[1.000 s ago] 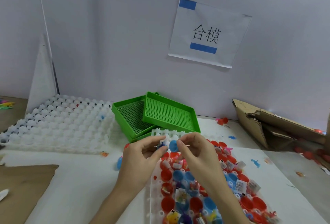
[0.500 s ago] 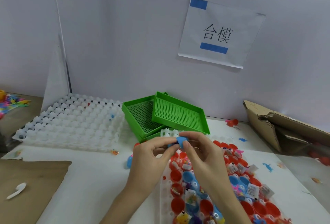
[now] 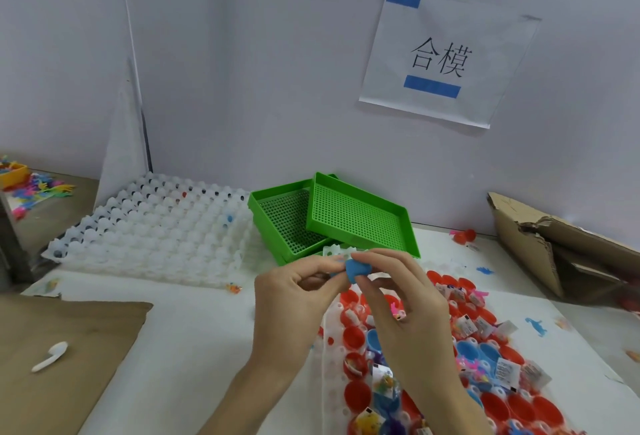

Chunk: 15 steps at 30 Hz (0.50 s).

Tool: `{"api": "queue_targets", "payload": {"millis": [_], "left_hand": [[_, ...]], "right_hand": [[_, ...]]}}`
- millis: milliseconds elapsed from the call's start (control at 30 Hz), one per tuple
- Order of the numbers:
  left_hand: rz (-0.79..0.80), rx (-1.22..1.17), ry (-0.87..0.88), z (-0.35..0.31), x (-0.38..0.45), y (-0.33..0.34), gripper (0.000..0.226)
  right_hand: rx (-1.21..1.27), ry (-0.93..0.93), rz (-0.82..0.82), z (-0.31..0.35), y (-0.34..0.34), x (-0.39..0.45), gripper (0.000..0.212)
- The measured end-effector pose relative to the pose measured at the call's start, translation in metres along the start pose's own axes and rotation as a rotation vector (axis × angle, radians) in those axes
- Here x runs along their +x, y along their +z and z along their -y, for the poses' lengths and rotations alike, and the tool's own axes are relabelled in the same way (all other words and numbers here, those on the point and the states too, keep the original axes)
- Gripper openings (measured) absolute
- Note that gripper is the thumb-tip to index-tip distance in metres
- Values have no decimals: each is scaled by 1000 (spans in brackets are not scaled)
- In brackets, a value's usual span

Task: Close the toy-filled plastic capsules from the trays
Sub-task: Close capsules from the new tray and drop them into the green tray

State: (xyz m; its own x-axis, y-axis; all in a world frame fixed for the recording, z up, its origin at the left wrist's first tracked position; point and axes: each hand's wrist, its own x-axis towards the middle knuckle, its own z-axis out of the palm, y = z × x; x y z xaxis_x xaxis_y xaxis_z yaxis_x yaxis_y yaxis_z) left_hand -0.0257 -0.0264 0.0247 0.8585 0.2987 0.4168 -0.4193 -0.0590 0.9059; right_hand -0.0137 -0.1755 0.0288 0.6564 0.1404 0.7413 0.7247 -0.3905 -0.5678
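A small blue capsule is held above the table between both hands. My left hand pinches its left side with thumb and fingers. My right hand pinches its right side from above. Below them lies a white holed tray with several open red and blue capsule halves, many holding small packaged toys. Part of the capsule is hidden by my fingers.
A large white tray of clear domes sits at back left. Two stacked green mesh trays stand behind my hands. A torn cardboard box is at right, brown cardboard with a white spoon at left.
The blue half has been brought onto the other half between my fingers; the thin stick seen earlier is no longer visible. The view shifted left, so the scene slid right.
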Motion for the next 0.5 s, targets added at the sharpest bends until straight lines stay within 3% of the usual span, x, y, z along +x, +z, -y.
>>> {"api": "queue_targets", "payload": {"millis": [100,500], "left_hand": [[-7,84,142,0,-1,-1,20],[170,233,281,-5,-1,3,26]], "right_hand": [[83,62,-16,1,1,-2,32],[348,327,-121,6,-3,2,22]]}}
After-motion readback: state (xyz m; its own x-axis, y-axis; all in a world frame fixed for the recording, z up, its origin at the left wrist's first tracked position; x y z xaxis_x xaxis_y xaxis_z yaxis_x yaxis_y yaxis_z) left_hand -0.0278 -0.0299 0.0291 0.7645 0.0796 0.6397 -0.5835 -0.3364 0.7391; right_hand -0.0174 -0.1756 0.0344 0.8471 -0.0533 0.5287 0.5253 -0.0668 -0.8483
